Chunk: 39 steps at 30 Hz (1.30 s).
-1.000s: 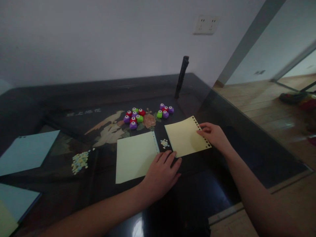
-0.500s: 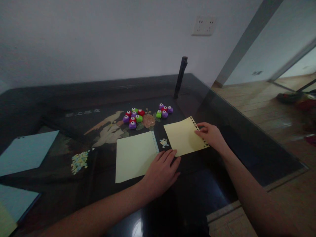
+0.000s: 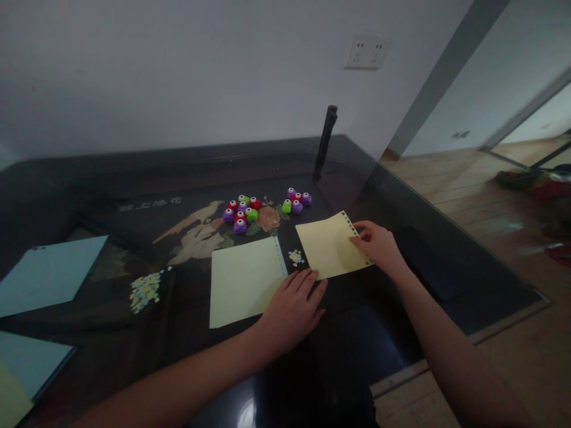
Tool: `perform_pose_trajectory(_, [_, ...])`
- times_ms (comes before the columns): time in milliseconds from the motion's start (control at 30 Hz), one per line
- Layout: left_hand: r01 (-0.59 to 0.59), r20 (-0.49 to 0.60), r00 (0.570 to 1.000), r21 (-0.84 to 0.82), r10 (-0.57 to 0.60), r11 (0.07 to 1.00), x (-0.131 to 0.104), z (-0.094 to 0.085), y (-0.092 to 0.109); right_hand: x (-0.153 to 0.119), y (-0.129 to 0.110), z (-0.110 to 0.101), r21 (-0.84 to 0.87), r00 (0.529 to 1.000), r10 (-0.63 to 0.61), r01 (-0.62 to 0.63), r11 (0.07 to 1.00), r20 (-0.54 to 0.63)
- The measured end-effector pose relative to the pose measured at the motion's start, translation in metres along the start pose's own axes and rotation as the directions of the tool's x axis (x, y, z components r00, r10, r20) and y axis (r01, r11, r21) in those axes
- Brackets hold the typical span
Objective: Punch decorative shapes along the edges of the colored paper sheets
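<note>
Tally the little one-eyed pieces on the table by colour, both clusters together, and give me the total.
Purple pieces: 6
Red pieces: 4
Green pieces: 3
Total: 13

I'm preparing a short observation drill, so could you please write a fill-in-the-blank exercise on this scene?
The right hand holds the holed edge of a sheet coloured ____.
The left hand lies palm ____.
The colourful eyed pieces form ____ clusters.
Missing words: yellow; down; two.
</note>
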<state>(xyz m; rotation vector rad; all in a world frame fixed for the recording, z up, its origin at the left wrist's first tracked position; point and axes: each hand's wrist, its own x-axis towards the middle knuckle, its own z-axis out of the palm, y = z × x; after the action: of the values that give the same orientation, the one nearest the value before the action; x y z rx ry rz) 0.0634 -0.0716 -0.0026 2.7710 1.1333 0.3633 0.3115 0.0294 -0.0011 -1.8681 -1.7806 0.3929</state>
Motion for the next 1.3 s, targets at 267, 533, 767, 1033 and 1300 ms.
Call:
perform_pose_trajectory(267, [-0.006,-0.015,1.0,0.022,0.007,1.0,0.0,0.0,0.0,0.001,-0.005,0.001,-0.245,0.975,-0.198,0.17,0.955,-0.096])
perform_pose_trajectory(533, [-0.021,-0.027,0.999,0.048,0.022,0.999,-0.001,0.0,-0.001,0.03,-0.042,0.028,-0.298,0.914,-0.39,0.404,0.865,0.108])
perform_pose_trajectory(767, [-0.024,-0.021,0.999,0.069,0.026,0.997,0.0,0.0,-0.001,0.042,-0.057,0.051,-0.385,0.913,-0.389,0.404,0.83,0.12])
perform_pose_trajectory(1033, [-0.032,-0.008,0.999,0.043,0.032,0.999,0.0,-0.002,-0.002,0.038,-0.054,0.055,-0.398,0.912,-0.391,0.406,0.822,0.122])
perform_pose_trajectory(1300, [-0.073,-0.018,0.997,0.043,0.074,0.996,0.0,-0.003,-0.003,0.035,-0.047,0.052,-0.382,0.901,-0.411,0.432,0.817,0.139])
